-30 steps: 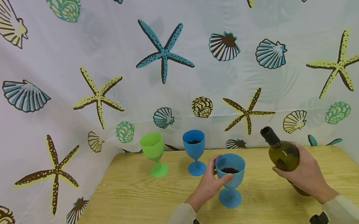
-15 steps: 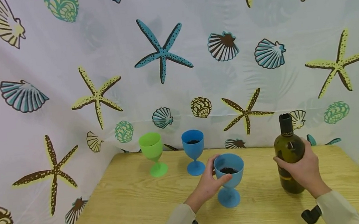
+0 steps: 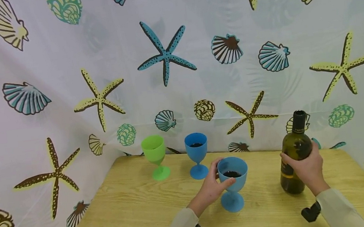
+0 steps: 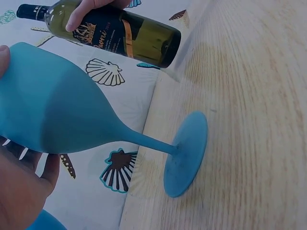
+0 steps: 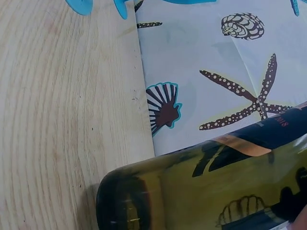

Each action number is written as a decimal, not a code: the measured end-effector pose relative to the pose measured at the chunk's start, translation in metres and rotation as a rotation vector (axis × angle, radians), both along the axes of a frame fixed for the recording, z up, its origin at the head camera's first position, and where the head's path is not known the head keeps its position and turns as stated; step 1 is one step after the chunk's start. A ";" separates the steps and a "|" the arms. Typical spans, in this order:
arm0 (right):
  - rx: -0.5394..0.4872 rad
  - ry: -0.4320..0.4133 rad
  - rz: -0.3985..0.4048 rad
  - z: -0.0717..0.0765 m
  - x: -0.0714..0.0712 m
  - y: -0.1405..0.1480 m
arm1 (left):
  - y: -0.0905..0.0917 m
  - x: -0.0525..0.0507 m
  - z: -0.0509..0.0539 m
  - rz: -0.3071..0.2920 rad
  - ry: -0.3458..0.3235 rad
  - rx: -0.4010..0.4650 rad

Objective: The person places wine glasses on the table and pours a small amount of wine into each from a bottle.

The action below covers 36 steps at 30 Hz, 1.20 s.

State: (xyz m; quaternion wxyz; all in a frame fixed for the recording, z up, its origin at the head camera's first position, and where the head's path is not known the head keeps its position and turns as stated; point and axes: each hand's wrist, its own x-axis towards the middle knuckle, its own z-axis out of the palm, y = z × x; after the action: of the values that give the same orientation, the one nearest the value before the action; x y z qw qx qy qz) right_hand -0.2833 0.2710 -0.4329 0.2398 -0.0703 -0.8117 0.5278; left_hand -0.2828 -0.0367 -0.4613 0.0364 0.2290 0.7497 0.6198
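Note:
A light blue goblet (image 3: 233, 184) with dark liquid inside stands upright, its foot on the wooden table. My left hand (image 3: 209, 188) holds its bowl, thumb on the near side and fingers behind. In the left wrist view the goblet's stem and foot (image 4: 187, 155) show clearly. To the right, my right hand (image 3: 307, 166) grips a dark green wine bottle (image 3: 291, 168) round its middle. The uncapped bottle leans slightly, neck up. Its base (image 5: 120, 201) is at or just above the table; I cannot tell whether it touches.
Behind the held goblet stand a darker blue goblet (image 3: 197, 150) with dark liquid and, farther left, a green goblet (image 3: 154, 154). A white curtain (image 3: 179, 91) printed with shells and starfish hangs along the back and sides of the table (image 3: 122, 210).
My right hand has brought the bottle from a tilt toward the goblet to nearly upright, then slightly right, and lowered it toward the table. My left hand and the goblet have stayed in place.

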 end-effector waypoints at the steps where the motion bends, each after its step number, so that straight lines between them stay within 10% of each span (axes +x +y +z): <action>1: -0.002 -0.001 -0.001 -0.001 -0.001 0.000 | 0.000 0.001 0.002 -0.004 -0.007 0.000; 8: -0.005 -0.006 0.002 -0.006 -0.010 0.001 | -0.003 0.022 0.031 -0.031 -0.001 0.001; 16: -0.028 -0.033 -0.014 -0.013 -0.016 0.004 | 0.002 0.002 0.001 -0.010 -0.011 0.014; 36: -0.060 -0.051 -0.022 -0.014 -0.024 0.012 | 0.006 -0.001 -0.001 -0.011 0.018 0.013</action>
State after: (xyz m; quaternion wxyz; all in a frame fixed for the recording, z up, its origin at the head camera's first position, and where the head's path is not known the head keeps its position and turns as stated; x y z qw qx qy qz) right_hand -0.3073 0.2825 -0.4469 0.2228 -0.0999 -0.8007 0.5471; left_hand -0.2842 -0.0304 -0.4627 0.0319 0.2388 0.7448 0.6223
